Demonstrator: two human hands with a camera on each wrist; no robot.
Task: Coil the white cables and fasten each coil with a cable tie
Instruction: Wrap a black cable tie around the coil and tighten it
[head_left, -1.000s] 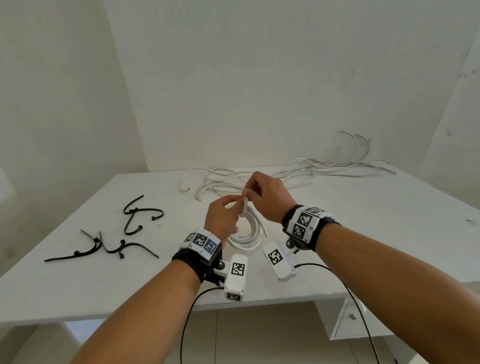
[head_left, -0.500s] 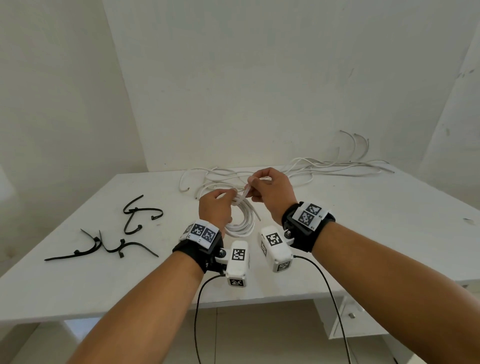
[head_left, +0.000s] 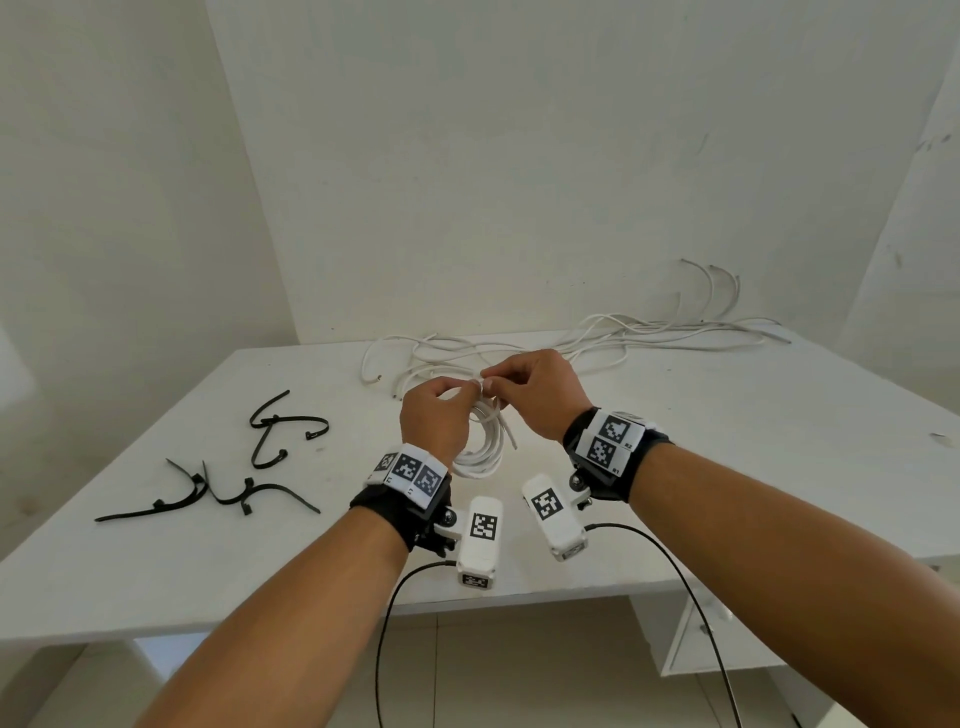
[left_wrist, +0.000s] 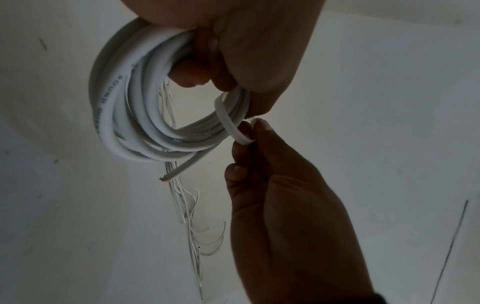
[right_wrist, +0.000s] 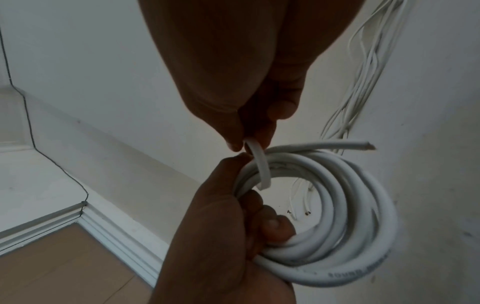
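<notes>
Above the white table's (head_left: 727, 467) middle, the left hand (head_left: 434, 421) grips the coiled white cable (head_left: 480, 452). The right hand (head_left: 540, 395) pinches a white tie strap (left_wrist: 230, 123), which only the wrist views show looped around the coil. Black cable ties (head_left: 208, 493) lie near the left edge.

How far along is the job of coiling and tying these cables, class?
Done: one white cable is wound into a coil, gripped by the left hand. In hand: the right hand pinches a flat white strap looped over the coil's strands; whether it is fastened cannot be told. Left: a pile of loose white cables at the back of the table, and black cable ties lying unused.
</notes>
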